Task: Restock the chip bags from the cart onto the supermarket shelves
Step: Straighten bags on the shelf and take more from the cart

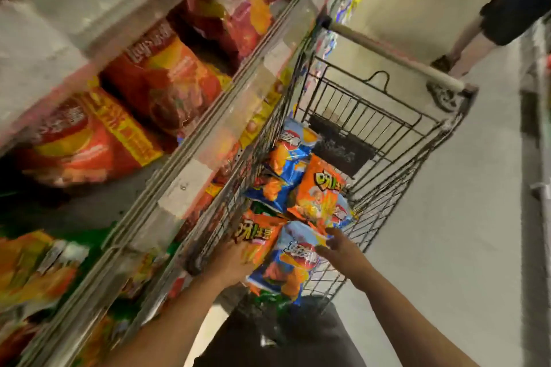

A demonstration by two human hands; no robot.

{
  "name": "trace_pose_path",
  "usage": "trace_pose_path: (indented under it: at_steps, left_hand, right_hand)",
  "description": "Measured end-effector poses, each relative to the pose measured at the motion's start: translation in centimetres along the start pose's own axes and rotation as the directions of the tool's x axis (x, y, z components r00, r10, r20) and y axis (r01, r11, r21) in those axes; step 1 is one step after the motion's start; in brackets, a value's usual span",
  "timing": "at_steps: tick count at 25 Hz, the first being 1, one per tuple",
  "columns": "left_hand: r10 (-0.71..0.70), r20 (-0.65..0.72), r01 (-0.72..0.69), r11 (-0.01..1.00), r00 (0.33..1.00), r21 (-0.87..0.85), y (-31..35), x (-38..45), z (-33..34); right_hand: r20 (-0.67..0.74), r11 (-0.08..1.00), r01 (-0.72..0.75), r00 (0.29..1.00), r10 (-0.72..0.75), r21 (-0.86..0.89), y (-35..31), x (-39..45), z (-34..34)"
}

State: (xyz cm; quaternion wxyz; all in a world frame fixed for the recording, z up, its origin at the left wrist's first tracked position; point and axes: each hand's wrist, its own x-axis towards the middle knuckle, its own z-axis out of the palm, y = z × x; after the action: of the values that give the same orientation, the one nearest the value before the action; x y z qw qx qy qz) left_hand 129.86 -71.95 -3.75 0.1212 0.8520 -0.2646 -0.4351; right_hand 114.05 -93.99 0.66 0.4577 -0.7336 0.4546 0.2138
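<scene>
Fingers [334, 240] of both hands blur against cart [387, 188] chip bags [286, 259]; grip unclear.

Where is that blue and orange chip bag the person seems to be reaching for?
The blue and orange chip bag lies at the near end of the wire cart, low in the head view, between the left hand and right hand, beside an orange bag.

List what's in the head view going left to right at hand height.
Shelf bags → shelf edge rail → left hand → blue chip bag → right hand → cart's right wire wall → bare floor.
</scene>
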Motion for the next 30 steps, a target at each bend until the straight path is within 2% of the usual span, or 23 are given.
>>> trace_pose_path:
  at_steps: [5,10,13,16,20,23,25,27,30]
  left_hand:
    - [-0.174,0.132,0.189,0.976,0.976,-0.11,-1.9,3.6,1.3]
    - [-0.279,0.134,0.293,0.951,0.951,-0.102,-1.2,8.9,3.6]
    - [-0.282,0.144,0.306,0.936,0.948,-0.177,0.2,11.7,5.5]
    - [-0.309,0.168,0.337,0.923,0.936,-0.186,1.6,12.9,7.4]
    - [-0.219,0.232,0.287,0.903,0.948,-0.32,3.5,13.4,10.0]
    - [-0.24,0.251,0.329,0.845,0.938,-0.421,4.6,13.6,11.1]
    - [-0.237,0.285,0.344,0.838,0.929,-0.423,5.2,13.7,11.4]
    - [-0.209,0.249,0.299,0.859,0.946,-0.416,5.5,13.4,11.6]
    - [-0.165,0.174,0.227,0.866,0.971,-0.445,6.0,12.3,11.1]
  right_hand:
    - [-0.021,0.989,-0.044,0.999,0.048,0.143,0.2,9.8,-1.4]
    - [-0.093,0.822,-0.211,0.948,0.303,0.529,1.9,19.3,-2.7]
    - [-0.014,0.736,-0.332,0.907,0.421,0.59,2.4,23.4,-2.7]
    - [0.044,0.646,-0.386,0.877,0.479,0.658,2.6,25.7,-1.8]
    - [0.128,0.546,-0.495,0.809,0.574,0.676,2.5,26.9,-1.3]
    - [0.23,0.462,-0.526,0.8,0.554,0.715,2.5,27.4,-1.2]
    - [0.277,0.443,-0.532,0.809,0.519,0.721,2.7,27.2,-1.3]
    - [0.336,0.435,-0.517,0.839,0.428,0.737,2.3,26.5,-1.5]
    - [0.418,0.381,-0.526,0.845,0.333,0.761,1.4,25.3,-1.9]
